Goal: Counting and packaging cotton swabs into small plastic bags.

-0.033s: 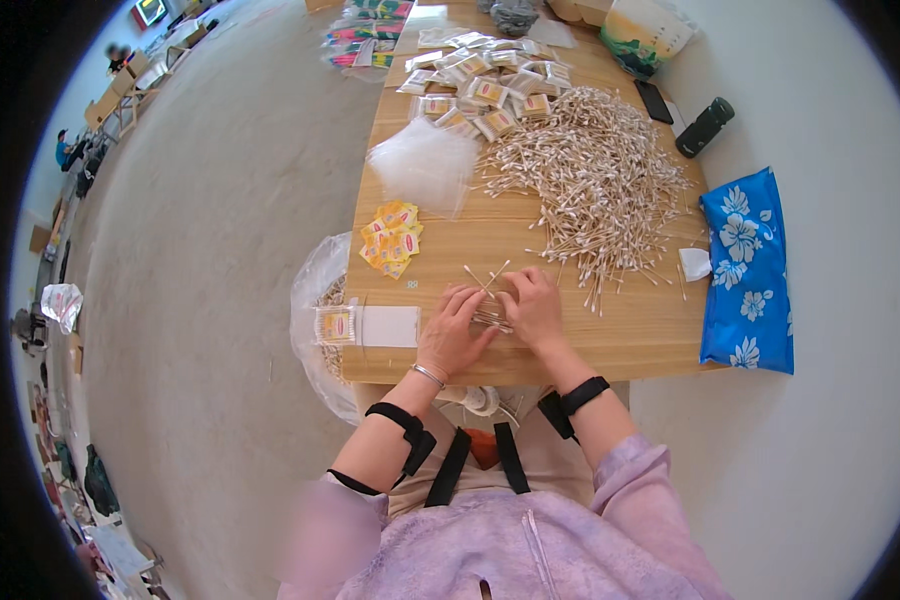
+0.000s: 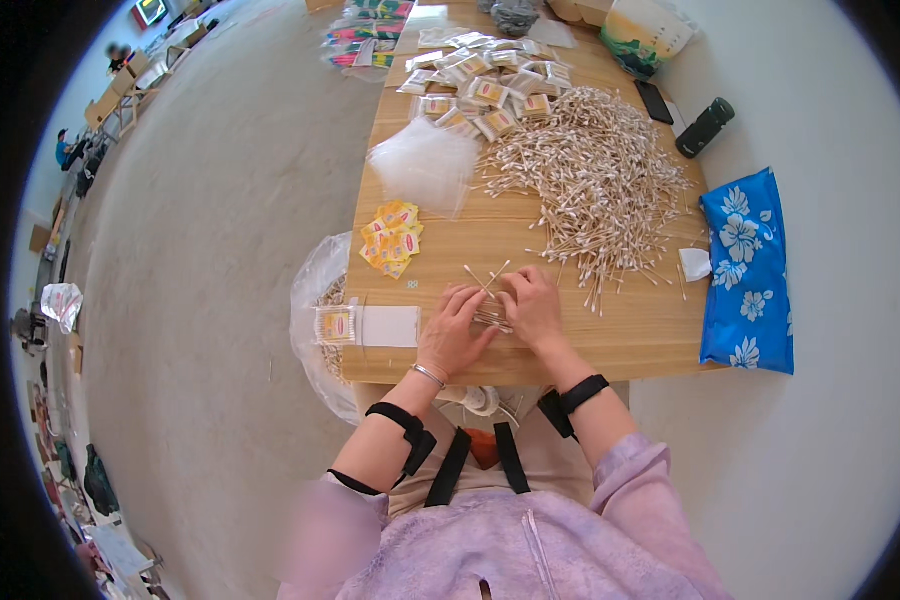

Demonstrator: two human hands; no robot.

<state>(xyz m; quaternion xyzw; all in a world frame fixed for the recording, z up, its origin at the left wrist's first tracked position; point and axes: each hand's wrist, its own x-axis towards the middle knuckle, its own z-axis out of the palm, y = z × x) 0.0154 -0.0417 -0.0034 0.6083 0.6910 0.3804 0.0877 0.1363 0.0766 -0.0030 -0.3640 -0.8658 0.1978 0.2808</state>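
Observation:
Between my two hands, near the table's front edge, is a small bunch of cotton swabs (image 2: 491, 318). My left hand (image 2: 453, 328) curls around the left end of the bunch, and my right hand (image 2: 533, 307) closes on the right end. Two swabs (image 2: 488, 279) stick out crosswise beyond the fingertips. Ahead and to the right spreads a big loose heap of cotton swabs (image 2: 600, 180). Left of my left hand, a filled clear packet of swabs (image 2: 336, 325) with a yellow label lies at the table edge, beside a white card (image 2: 390, 326).
Yellow-orange labels (image 2: 391, 240) and a stack of clear plastic bags (image 2: 425, 165) lie on the left side. Filled packets (image 2: 485, 85) pile up farther back. On the right are a blue flowered pouch (image 2: 748, 270), a dark bottle (image 2: 705, 127) and a phone (image 2: 654, 101).

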